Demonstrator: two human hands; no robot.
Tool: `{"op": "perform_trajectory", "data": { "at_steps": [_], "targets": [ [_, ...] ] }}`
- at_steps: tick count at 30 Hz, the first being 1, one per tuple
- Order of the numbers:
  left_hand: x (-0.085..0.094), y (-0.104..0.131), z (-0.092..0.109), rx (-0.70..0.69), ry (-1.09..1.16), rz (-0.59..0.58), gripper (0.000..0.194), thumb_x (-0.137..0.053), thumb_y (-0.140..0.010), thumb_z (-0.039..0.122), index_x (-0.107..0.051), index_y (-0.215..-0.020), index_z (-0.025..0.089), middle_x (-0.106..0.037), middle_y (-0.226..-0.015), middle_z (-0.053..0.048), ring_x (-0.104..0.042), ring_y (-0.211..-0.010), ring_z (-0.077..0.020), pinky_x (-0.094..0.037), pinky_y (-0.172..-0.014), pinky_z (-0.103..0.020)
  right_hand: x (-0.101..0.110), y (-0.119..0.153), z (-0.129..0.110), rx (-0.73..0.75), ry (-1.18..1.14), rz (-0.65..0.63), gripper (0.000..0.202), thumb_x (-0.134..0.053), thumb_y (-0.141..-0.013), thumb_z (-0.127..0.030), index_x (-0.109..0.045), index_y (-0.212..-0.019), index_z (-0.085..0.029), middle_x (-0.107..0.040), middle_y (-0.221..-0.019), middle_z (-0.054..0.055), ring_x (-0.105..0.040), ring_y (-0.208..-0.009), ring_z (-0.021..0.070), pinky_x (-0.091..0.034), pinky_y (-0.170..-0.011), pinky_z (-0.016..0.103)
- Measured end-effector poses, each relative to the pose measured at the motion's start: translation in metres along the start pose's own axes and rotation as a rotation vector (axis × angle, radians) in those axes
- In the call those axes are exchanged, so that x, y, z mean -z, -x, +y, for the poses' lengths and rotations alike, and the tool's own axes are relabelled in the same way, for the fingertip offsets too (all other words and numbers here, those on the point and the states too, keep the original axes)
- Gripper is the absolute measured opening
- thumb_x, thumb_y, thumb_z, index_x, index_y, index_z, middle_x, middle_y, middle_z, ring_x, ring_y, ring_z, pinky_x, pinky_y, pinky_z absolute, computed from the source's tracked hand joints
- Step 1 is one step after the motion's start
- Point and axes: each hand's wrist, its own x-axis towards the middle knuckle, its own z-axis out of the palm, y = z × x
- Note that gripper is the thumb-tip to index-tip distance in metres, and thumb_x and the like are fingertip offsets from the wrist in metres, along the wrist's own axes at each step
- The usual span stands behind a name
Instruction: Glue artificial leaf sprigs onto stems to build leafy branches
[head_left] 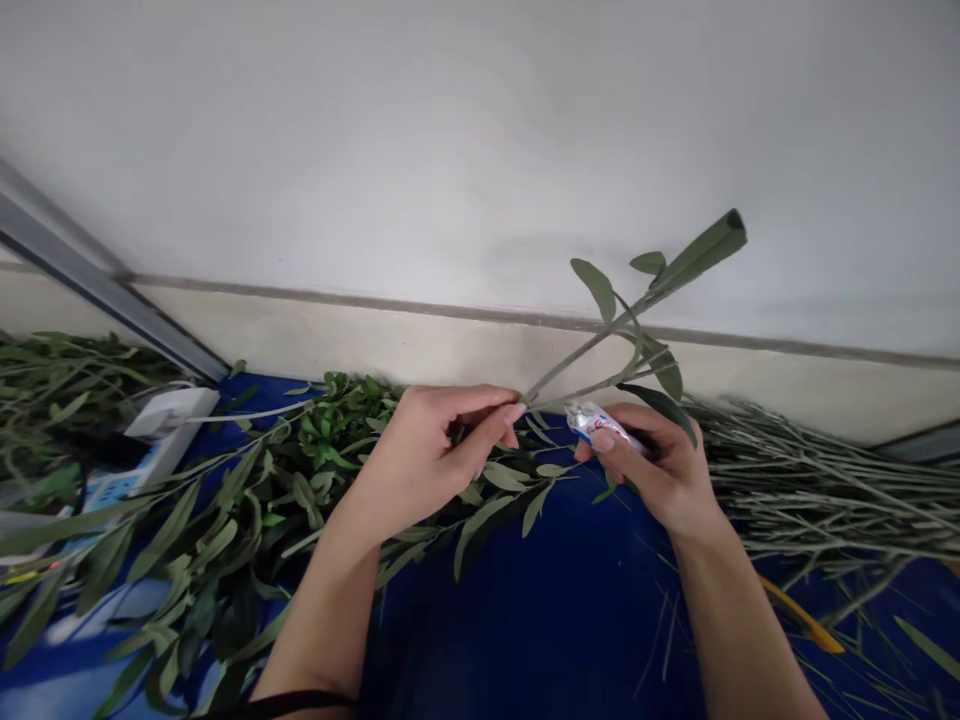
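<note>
Between the thumb and fingers of my left hand (442,440) is pinched the end of an artificial leafy stem (581,350). The stem slants up to the right, bearing several green leaves and a rolled green tip. Close by on the right, my right hand (660,465) is wrapped round a small white and silver tube (604,425) with red and blue print. The tube's crumpled silver end points toward the stem near my left fingertips; whether they touch, I cannot tell. Leafy branches (495,490) lie on the blue table below my hands.
Green leafy sprays (225,540) spread over the left of the blue table (555,620). Thin bare stems (825,480) are heaped at right, near a yellow curved handle (802,615). A white power strip (180,420) stands at left. A pale wall (375,150) rises behind.
</note>
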Motion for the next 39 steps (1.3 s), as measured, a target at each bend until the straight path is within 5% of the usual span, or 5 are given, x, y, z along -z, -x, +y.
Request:
{"op": "perform_trajectory", "data": {
  "at_steps": [39],
  "targets": [
    [0.0028, 0.0001, -0.0023, -0.005, -0.044, 0.015, 0.032, -0.060, -0.102, 0.033, -0.072, -0.077, 0.016, -0.061, -0.061, 0.003, -0.046, -0.047, -0.0053, -0.036, -0.046, -0.019, 0.0007, -0.0015, 0.0038, 0.058, -0.017, 0.017, 0.027, -0.071, -0.094, -0.042, -0.078, -0.079, -0.020, -0.060, -0.058, -0.001, -0.043, -0.046, 0.0098, -0.027, -0.046, 0.028]
  ]
}}
